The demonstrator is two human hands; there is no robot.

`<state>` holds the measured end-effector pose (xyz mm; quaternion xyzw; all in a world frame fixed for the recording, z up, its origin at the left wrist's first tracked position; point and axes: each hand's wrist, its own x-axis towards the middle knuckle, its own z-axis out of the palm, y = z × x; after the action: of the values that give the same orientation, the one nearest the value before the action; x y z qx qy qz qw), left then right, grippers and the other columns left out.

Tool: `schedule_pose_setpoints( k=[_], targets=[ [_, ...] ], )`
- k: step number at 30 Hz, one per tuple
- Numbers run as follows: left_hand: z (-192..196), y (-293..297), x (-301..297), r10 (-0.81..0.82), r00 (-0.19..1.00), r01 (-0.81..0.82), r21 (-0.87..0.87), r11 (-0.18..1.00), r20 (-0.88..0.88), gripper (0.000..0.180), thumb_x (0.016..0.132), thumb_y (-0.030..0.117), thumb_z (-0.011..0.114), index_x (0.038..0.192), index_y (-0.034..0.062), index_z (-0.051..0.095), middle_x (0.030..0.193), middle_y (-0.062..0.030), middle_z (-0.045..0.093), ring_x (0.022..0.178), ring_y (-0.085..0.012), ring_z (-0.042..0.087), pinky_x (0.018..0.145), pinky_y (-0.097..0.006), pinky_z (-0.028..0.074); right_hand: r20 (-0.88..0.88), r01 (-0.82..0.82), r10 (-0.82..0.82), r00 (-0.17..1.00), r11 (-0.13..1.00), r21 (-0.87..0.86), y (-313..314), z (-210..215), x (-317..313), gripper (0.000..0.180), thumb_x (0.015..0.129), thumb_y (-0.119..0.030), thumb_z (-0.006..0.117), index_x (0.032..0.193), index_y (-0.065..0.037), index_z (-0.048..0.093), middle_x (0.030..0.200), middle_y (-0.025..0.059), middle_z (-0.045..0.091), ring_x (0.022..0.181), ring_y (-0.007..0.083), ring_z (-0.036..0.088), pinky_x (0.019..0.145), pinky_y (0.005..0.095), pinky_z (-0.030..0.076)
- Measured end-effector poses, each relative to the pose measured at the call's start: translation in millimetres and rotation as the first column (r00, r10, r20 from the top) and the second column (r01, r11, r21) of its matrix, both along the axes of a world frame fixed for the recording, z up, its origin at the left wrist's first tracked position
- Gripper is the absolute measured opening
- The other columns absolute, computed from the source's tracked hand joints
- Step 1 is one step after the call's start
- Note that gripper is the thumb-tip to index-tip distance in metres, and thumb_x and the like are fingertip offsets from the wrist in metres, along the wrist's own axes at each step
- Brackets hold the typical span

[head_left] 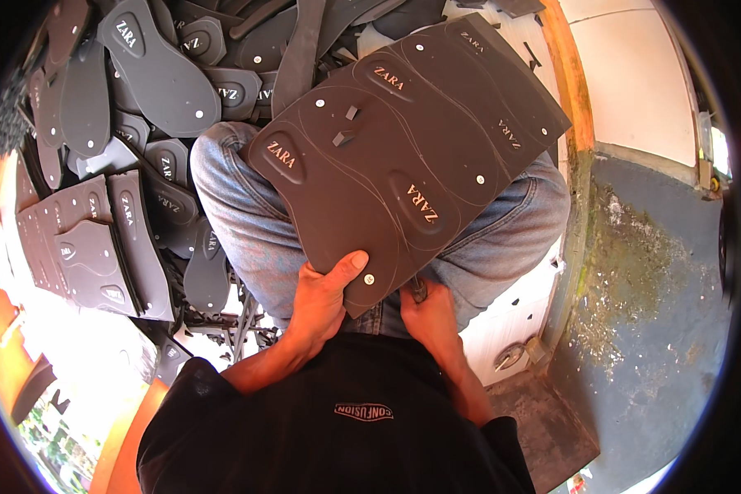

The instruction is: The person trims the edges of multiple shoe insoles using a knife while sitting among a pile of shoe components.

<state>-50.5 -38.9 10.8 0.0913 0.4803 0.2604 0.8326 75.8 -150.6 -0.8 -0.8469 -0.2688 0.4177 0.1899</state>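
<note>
Sheet of dark sole material (403,156) lies across my lap at frame centre, resting on my jeans (247,222) so it stays flat. My left hand (321,300) clamps its near edge, thumb on top, to steady it. My right hand (428,317) sits under that edge gripping something small, cannot tell what. Cut-out soles (152,74) pile at upper left, within reach.
</note>
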Motion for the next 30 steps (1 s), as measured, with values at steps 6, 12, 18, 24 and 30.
schedule_pose_setpoints(
  k=[6, 12, 18, 24, 30],
  targets=[
    [0, 1, 0, 0.011, 1.0, -0.011, -0.001, 1.0, -0.002, 0.02, 0.083, 0.007, 0.066, 0.102, 0.0018, 0.062, 0.097, -0.0056, 0.064, 0.086, -0.0138, 0.063, 0.076, -0.026, 0.053, -0.019, 0.023, -0.023, 1.0, 1.0, 0.013, 16, 1, 1, 0.019, 0.078, -0.015, 0.06, 0.076, 0.005, 0.061, 0.065, 0.0258, 0.059, 0.067, 0.043, 0.06, 0.061, 0.0471, 0.046],
    [0, 1, 0, 0.021, 0.999, -0.021, 0.006, 1.0, 0.037, 0.022, 0.083, 0.007, 0.068, 0.103, 0.0022, 0.062, 0.098, -0.0057, 0.065, 0.087, -0.0138, 0.063, 0.078, -0.026, 0.053, 0.006, -0.038, 0.038, 0.999, 0.985, 0.166, 19, -18, 3, 0.017, 0.075, -0.015, 0.063, 0.079, 0.002, 0.063, 0.069, 0.0243, 0.061, 0.073, 0.0442, 0.06, 0.064, 0.049, 0.048],
    [3, 3, -2, 0.02, 0.999, -0.021, 0.005, 1.0, 0.037, 0.023, 0.082, 0.009, 0.069, 0.103, 0.002, 0.062, 0.097, -0.0059, 0.065, 0.087, -0.014, 0.063, 0.078, -0.027, 0.053, -0.024, -0.14, 0.152, 0.988, 0.954, 0.265, 40, -11, 13, 0.025, 0.075, -0.017, 0.067, 0.093, 0.0, 0.062, 0.085, 0.0202, 0.064, 0.085, 0.0399, 0.061, 0.072, 0.0443, 0.048],
    [0, 1, -6, 0.023, 0.999, -0.023, 0.018, 1.0, 0.027, 0.023, 0.082, 0.009, 0.069, 0.102, 0.0006, 0.062, 0.096, -0.007, 0.065, 0.087, -0.0147, 0.063, 0.077, -0.027, 0.053, 0.073, -0.313, 0.307, 0.949, 0.883, 0.351, 50, -14, 23, 0.034, 0.076, -0.009, 0.066, 0.109, -0.001, 0.058, 0.106, 0.0191, 0.061, 0.101, 0.035, 0.058, 0.085, 0.0398, 0.045],
    [3, 2, -6, 0.043, 0.997, -0.043, 0.001, 0.999, 0.057, 0.024, 0.082, 0.008, 0.069, 0.103, -0.0001, 0.062, 0.097, -0.0079, 0.066, 0.088, -0.0154, 0.064, 0.078, -0.027, 0.053, 0.083, -0.4, 0.405, 0.911, 0.81, 0.428, 56, -22, 35, 0.036, 0.074, -0.011, 0.069, 0.107, -0.001, 0.058, 0.103, 0.0172, 0.062, 0.097, 0.0324, 0.059, 0.086, 0.0396, 0.045]
  ],
)
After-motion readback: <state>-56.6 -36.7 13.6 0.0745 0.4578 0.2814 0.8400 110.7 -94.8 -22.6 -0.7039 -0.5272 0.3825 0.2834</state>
